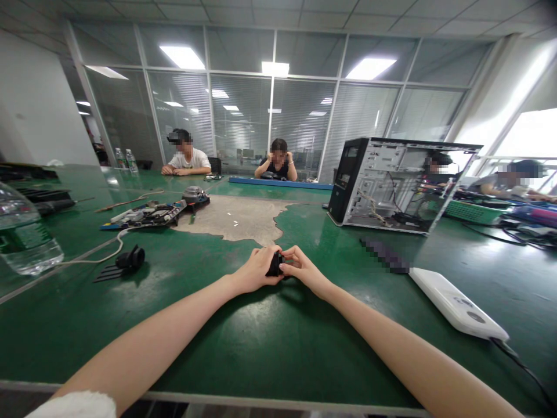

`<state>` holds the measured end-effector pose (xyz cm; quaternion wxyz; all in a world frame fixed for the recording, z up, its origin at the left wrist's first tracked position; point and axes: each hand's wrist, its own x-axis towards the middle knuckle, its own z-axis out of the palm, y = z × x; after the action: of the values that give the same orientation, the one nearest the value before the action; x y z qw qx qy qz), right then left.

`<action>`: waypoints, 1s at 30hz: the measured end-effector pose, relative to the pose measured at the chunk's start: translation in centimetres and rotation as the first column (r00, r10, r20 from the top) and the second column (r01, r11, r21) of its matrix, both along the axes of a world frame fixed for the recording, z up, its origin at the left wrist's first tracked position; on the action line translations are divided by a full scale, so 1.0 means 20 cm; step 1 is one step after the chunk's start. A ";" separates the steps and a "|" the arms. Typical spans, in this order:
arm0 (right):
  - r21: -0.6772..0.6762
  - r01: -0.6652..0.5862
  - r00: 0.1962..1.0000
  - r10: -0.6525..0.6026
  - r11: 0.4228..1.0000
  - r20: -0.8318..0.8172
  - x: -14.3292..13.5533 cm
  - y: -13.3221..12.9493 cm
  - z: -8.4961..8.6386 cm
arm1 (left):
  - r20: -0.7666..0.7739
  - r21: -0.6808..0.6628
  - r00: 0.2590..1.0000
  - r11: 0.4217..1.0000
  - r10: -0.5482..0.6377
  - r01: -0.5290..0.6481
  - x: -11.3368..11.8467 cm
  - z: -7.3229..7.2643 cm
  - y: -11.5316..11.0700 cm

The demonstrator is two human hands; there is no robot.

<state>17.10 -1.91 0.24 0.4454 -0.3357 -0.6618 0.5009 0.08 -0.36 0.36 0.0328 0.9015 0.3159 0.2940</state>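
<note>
In the middle of the head view, my left hand is closed around a small black part, held just above or on the green table. My right hand pinches the same part from the right with thumb and fingertips. The fingers cover much of it, so its exact kind does not show. Off to the left lies another black piece with a round end and flat prongs, apart from both hands.
An open computer case stands at the right, behind a white power bank with a cable. A circuit board lies left, near a water bottle. A green basket stands far right. Several people sit around the table.
</note>
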 end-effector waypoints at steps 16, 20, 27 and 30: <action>0.002 -0.019 1.000 0.019 1.000 0.022 0.00 0.00 0.01 | -0.003 -0.003 1.000 1.000 -0.009 0.009 0.00 0.00 0.00; 0.015 -0.021 1.000 0.021 1.000 0.002 0.00 -0.01 0.02 | -0.006 -0.003 1.000 1.000 -0.003 0.003 0.00 0.00 0.00; 0.007 0.010 1.000 -0.010 1.000 0.025 0.00 0.01 -0.01 | 0.003 -0.005 1.000 1.000 0.005 -0.005 0.00 0.00 0.00; -0.009 0.018 0.999 -0.018 1.000 0.034 0.01 0.02 -0.03 | 0.003 -0.002 1.000 1.000 0.002 -0.002 0.00 0.00 0.00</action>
<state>17.20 -1.52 -0.28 0.4369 -0.3522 -0.6639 0.4943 0.17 -0.27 0.28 0.0337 0.9007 0.3170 0.2952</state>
